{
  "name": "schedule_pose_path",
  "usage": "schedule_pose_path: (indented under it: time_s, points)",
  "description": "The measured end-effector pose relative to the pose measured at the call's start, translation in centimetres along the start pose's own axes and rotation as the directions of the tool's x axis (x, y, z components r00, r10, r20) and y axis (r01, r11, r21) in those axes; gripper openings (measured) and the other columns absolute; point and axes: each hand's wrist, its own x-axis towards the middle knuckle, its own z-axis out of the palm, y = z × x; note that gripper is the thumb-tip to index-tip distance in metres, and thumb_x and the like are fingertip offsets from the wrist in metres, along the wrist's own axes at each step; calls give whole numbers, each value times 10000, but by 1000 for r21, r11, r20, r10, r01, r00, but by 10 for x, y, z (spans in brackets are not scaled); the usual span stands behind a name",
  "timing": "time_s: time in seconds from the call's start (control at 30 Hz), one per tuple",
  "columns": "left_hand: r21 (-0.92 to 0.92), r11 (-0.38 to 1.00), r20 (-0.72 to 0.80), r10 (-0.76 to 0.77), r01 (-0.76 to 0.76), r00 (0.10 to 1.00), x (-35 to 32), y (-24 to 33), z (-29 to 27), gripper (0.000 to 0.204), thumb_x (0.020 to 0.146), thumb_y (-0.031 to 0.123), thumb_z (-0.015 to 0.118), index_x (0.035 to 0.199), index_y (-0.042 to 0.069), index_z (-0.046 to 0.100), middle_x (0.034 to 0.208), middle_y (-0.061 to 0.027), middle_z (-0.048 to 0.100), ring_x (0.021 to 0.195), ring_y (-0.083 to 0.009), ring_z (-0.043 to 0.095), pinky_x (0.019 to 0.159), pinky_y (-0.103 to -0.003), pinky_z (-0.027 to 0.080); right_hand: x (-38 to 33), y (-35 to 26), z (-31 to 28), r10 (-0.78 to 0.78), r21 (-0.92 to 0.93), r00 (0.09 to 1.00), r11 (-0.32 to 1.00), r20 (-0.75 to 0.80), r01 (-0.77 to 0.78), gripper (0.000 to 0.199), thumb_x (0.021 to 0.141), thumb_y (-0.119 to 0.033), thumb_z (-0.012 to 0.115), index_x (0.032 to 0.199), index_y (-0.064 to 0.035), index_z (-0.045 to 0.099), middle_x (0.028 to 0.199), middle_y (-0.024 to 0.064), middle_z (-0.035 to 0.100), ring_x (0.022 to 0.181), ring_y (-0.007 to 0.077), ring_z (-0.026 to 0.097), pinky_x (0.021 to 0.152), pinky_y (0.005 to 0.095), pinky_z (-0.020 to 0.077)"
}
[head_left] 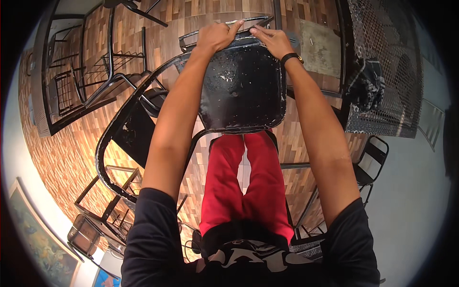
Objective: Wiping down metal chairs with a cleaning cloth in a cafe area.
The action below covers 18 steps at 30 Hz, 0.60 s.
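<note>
A black metal chair [241, 91] with chipped paint is tilted in front of me, its seat panel facing up towards me and its curved tube frame and backrest [134, 130] off to the left. My left hand [217, 36] is closed at the far edge of the seat, with one finger stretched along the edge. Close beside it, my right hand [276, 43], with a dark band at the wrist, grips the same edge with its thumb inward. Fingertips of both hands are partly hidden. A thin metal rack frame [189, 39] shows beyond the seat edge.
To the right stands a perforated metal table [387, 107] with a dark checked cloth [367, 86] on it. Metal frames with wire racks [64, 93] crowd the left. Another black chair [370, 160] is at the right. A framed painting [40, 239] shows lower left.
</note>
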Motion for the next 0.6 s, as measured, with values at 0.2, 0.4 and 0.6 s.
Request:
schedule_pose_path:
  time_s: [0.2,0.4,0.6]
  points:
    - [130,991,-99,41,-28,994,25,-25,20,677,957,685,431,1071,111,770,1046,-191,729,1085,-349,668,956,-563,464,33,-1,15,-10,-227,959,972,-282,-57,621,848,-701,642,1151,-173,764,1091,168,741,1054,379,684,893,431,539]
    - [30,993,-371,-93,112,924,18,-35,74,995,774,776,621,1571,257,330,1652,-81,235,1492,-501,144,1042,-846,90,60,47,24,-137,-208,915,976,-380,60,812,806,-647,727,1372,-88,569,1248,239,646,1171,414,612,969,483,500]
    - [-14,994,-312,-111,112,944,22,-45,97,1006,784,764,620,1589,247,308,1681,-67,171,1520,-489,43,1022,-873,34,84,52,22,-160,-212,892,974,-423,75,732,782,-567,795,1265,-37,651,1148,260,693,1099,415,658,928,458,527]
